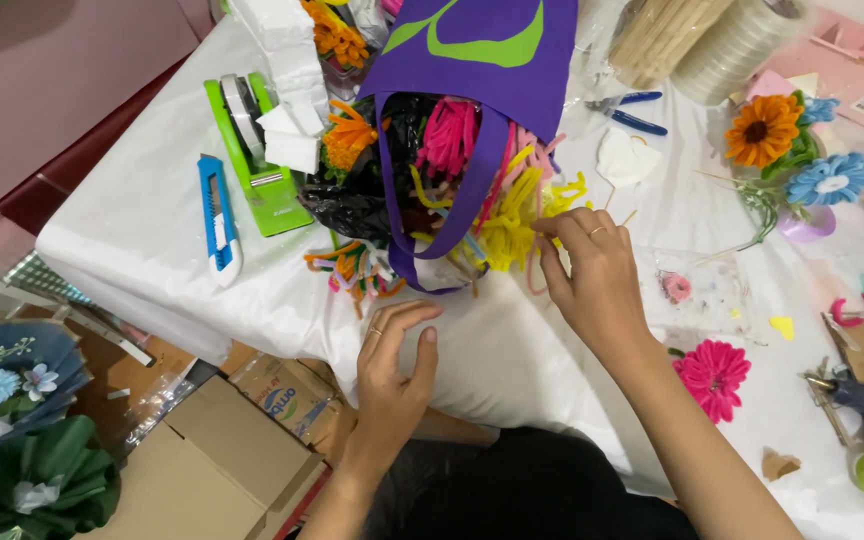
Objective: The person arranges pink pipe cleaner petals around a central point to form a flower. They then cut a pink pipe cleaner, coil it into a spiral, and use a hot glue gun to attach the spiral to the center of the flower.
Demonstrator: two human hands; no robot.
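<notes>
A purple bag with a green pattern [472, 40] lies open on the white-covered table [152, 240], spilling pink, yellow and orange fuzzy craft wires [497, 215]. My right hand [592, 275] reaches into the yellow wires at the bag's mouth, fingertips among the strands; whether it grips one I cannot tell. My left hand [392, 365] rests near the table's front edge, fingers loosely curved, holding nothing, just below a small bundle of mixed-colour wires [357, 268].
A blue utility knife [218, 215] and a green tape dispenser [252, 150] lie at the left. Finished fuzzy flowers, orange [762, 130], blue [832, 180] and pink [712, 375], sit at the right, with pliers [627, 110] behind. Cardboard boxes [222, 460] stand below the table edge.
</notes>
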